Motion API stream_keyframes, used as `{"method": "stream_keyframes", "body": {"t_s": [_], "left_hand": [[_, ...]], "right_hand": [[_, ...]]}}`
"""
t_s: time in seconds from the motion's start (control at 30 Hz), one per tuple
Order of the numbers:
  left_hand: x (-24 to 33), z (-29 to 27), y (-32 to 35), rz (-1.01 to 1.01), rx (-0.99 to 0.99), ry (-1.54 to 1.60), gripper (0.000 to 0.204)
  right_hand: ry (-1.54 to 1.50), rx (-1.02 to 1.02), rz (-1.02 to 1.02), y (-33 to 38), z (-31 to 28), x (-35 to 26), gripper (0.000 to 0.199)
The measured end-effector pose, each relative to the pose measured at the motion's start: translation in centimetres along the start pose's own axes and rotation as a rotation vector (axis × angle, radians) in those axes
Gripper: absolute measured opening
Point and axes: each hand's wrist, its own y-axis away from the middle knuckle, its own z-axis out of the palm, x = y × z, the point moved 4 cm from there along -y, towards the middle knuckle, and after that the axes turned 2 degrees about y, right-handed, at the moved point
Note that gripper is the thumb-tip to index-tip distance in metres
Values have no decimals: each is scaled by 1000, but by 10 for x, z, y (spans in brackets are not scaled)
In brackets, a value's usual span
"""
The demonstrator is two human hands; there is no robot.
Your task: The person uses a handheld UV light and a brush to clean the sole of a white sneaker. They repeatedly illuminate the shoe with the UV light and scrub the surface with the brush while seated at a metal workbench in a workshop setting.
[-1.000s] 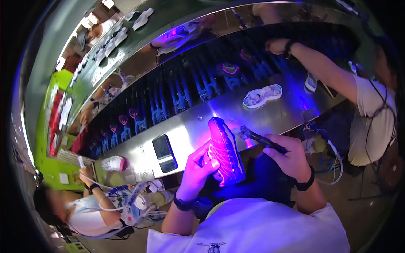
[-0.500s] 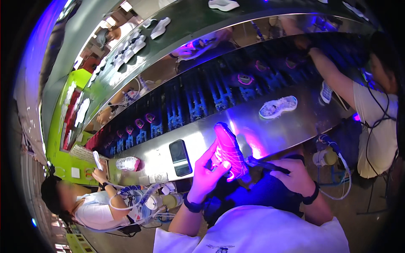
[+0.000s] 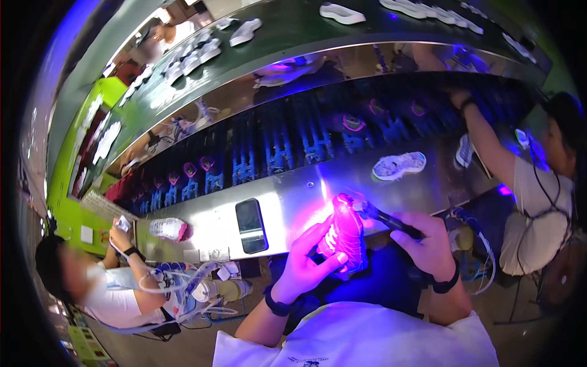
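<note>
A laced sports shoe (image 3: 350, 237), glowing pink under violet light, is upright in my left hand (image 3: 315, 260), toe end up, over the near edge of the metal bench. My left fingers are wrapped round its side, with the thumb near the laces. Closed round the dark handle of a brush (image 3: 397, 225) is my right hand (image 3: 428, 241). The brush head lies at the shoe's upper end, by its right side; whether it touches is hard to tell.
On the metal bench (image 3: 284, 196) lie a dark phone (image 3: 251, 225), a white shoe (image 3: 169, 229) and pale shoe soles (image 3: 398, 166). Behind runs a dark rack (image 3: 278, 144) with blue holders. Co-workers sit at left (image 3: 101, 287) and right (image 3: 532, 202). White shoes line the green upper belt (image 3: 293, 30).
The brush has moved from the shoe's lower right side up to its top end. My left hand has turned the shoe more upright and lowered it slightly.
</note>
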Motion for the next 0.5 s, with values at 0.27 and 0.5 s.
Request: {"method": "stream_keyframes", "body": {"t_s": [0.27,0.5], "left_hand": [[-49,-58,-75,-163,209,93,56],[-85,-196,-198,-221,392,-954,56]], "right_hand": [[-10,-59,261,27,12,58,33],[-318,84,510,55,-11,113,35]]}}
